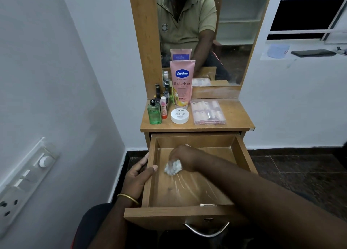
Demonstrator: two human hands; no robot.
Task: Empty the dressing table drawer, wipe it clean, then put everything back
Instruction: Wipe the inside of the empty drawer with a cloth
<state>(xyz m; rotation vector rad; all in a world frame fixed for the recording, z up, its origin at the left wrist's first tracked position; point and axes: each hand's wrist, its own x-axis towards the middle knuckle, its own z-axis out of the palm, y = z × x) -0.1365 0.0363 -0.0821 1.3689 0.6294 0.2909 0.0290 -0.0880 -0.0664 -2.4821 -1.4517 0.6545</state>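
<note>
The wooden drawer [242,151] is pulled out and holds nothing but my right hand [185,156], which grips a crumpled white tissue [173,166] pressed on the drawer floor; pale streaks show on the floor. My left hand [138,177] grips the drawer's left wall, thumb inside. On the tabletop [236,119] stand a pink Vaseline tube [182,82], a white nail polish remover jar [179,115], a green bottle [154,114], a lip balm stick [163,108], several small dark bottles [161,91] and a clear plastic case [208,112].
A mirror [234,42] rises behind the tabletop. A white wall with a switch panel [24,181] runs along the left. The drawer front carries a metal handle [206,230]. Dark floor tiles [300,170] lie to the right, and a window ledge [304,53] holds a phone.
</note>
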